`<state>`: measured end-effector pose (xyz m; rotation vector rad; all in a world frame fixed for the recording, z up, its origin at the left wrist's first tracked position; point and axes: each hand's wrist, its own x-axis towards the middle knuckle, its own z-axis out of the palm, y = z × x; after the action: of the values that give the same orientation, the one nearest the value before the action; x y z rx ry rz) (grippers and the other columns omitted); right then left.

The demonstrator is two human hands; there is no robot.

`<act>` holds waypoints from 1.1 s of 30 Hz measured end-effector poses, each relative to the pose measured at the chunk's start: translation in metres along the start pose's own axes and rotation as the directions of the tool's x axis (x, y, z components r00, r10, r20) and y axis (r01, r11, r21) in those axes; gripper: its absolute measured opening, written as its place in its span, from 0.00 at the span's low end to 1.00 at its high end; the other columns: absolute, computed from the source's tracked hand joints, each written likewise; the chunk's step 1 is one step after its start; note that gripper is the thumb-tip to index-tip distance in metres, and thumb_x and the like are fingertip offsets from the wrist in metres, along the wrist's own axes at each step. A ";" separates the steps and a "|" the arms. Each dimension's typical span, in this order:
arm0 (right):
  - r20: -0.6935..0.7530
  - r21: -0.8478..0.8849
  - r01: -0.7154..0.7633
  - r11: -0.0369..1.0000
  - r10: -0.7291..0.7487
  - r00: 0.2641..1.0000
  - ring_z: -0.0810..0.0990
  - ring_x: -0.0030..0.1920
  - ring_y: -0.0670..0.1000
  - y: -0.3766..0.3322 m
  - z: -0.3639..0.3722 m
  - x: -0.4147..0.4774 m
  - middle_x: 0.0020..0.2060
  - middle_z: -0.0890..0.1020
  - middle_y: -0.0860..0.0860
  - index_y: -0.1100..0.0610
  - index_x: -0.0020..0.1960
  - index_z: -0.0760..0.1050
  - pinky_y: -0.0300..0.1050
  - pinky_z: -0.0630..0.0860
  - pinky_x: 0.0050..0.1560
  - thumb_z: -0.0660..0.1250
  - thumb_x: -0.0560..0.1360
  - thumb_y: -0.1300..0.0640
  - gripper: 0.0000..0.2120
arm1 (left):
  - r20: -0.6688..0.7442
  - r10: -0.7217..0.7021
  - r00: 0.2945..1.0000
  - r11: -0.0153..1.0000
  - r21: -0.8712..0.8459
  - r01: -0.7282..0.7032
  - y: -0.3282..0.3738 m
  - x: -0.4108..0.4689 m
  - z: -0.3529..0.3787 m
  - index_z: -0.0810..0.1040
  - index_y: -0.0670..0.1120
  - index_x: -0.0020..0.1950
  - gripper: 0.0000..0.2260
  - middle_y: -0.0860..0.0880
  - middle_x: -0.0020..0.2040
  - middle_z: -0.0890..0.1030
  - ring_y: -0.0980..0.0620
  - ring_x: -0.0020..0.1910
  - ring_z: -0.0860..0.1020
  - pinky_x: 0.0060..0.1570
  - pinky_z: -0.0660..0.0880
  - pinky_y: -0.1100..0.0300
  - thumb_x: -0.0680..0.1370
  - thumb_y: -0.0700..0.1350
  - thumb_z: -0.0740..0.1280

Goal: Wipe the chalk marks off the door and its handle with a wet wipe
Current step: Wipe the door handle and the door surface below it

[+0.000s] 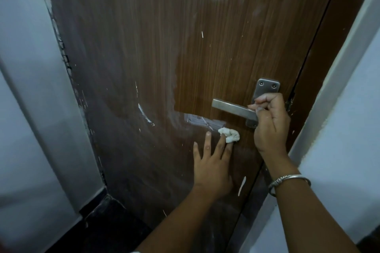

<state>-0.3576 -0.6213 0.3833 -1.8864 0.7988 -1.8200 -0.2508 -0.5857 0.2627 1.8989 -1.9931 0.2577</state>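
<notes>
The brown wood-grain door (pixel 205 37) fills pretty much the whole frame, with a brushed-steel lever handle (pixel 230 107) on its plate at centre right. There's a curved white chalk mark (pixel 146 116) left of centre and a smeared chalk patch (pixel 203 122) just under the lever's free end. A crumpled white wet wipe (pixel 230 134) sits against the door right below that patch, and there's one more white streak (pixel 242 186) lower down.

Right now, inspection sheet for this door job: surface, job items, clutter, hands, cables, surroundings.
Surface: wooden door, chalk smear under the lever handle, curved chalk stroke to its left.
Job's things: crumpled wet wipe against the door just below the smear.
Clutter: nothing seen.
Hands: left hand, fingers straight, presses the wet wipe; right hand grips the lever handle.
Cables: nothing seen.
Surroundings: pale wall at left, door frame at right, bangle on right wrist.
</notes>
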 end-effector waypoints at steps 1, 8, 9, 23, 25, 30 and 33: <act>0.000 -0.003 0.002 1.000 -0.002 1.000 0.78 0.46 0.54 0.000 0.000 0.000 0.42 0.76 0.55 0.56 0.46 0.70 0.43 0.75 0.47 0.56 0.72 0.62 0.05 | -0.016 -0.001 1.000 1.000 0.008 0.001 -0.001 0.002 -0.003 0.49 0.50 0.75 0.38 0.49 0.77 0.46 0.41 0.70 0.28 0.64 0.33 0.35 0.70 0.55 0.64; 0.005 -0.018 0.012 1.000 -0.011 1.000 0.78 0.47 0.57 0.000 0.000 0.000 0.42 0.76 0.56 0.57 0.46 0.69 0.48 0.75 0.48 0.56 0.72 0.62 0.05 | -0.076 -0.048 0.996 0.999 0.002 0.049 -0.006 0.016 -0.018 0.50 0.50 0.74 0.38 0.48 0.77 0.50 0.40 0.74 0.37 0.66 0.40 0.35 0.69 0.54 0.65; 0.002 -0.018 0.013 1.000 -0.013 1.000 0.78 0.46 0.57 0.000 0.001 0.000 0.42 0.76 0.57 0.57 0.46 0.69 0.47 0.75 0.48 0.56 0.72 0.62 0.05 | -0.049 -0.054 0.997 0.999 0.004 0.054 -0.008 0.012 -0.014 0.49 0.50 0.75 0.39 0.48 0.77 0.47 0.41 0.73 0.35 0.66 0.40 0.35 0.70 0.54 0.65; -0.016 -0.047 0.053 0.997 -0.054 0.998 0.77 0.46 0.59 0.001 0.004 0.000 0.41 0.76 0.55 0.57 0.46 0.69 0.51 0.74 0.47 0.57 0.72 0.63 0.05 | 0.034 -0.093 0.995 0.996 -0.007 0.094 -0.025 0.004 -0.008 0.45 0.50 0.75 0.39 0.49 0.77 0.42 0.44 0.69 0.28 0.67 0.39 0.36 0.71 0.53 0.64; -0.017 -0.056 0.058 0.997 -0.059 0.998 0.77 0.46 0.60 0.000 0.004 0.000 0.40 0.76 0.55 0.57 0.46 0.69 0.54 0.75 0.48 0.57 0.72 0.63 0.05 | 0.018 -0.092 0.996 0.996 -0.008 0.092 -0.027 0.005 -0.011 0.46 0.50 0.75 0.38 0.49 0.77 0.42 0.43 0.69 0.29 0.67 0.39 0.36 0.71 0.53 0.63; -0.020 -0.070 0.065 0.995 -0.067 0.998 0.76 0.46 0.61 0.001 0.005 -0.001 0.40 0.75 0.55 0.56 0.45 0.69 0.58 0.75 0.48 0.57 0.72 0.63 0.05 | -0.012 -0.088 0.996 0.996 -0.027 0.088 -0.026 0.011 -0.016 0.46 0.49 0.75 0.39 0.49 0.77 0.43 0.41 0.73 0.34 0.67 0.40 0.36 0.71 0.53 0.64; -0.021 -0.079 0.077 0.994 -0.079 0.997 0.76 0.45 0.62 0.002 0.005 -0.001 0.39 0.76 0.55 0.56 0.45 0.69 0.59 0.74 0.47 0.57 0.72 0.63 0.05 | 0.039 -0.099 0.994 0.995 -0.030 0.100 -0.031 0.004 -0.005 0.45 0.50 0.75 0.39 0.49 0.77 0.41 0.41 0.73 0.34 0.67 0.41 0.36 0.71 0.53 0.64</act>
<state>-0.3533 -0.6225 0.3809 -1.9738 0.8263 -1.8864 -0.2200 -0.5895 0.2645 1.9897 -1.9079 0.1638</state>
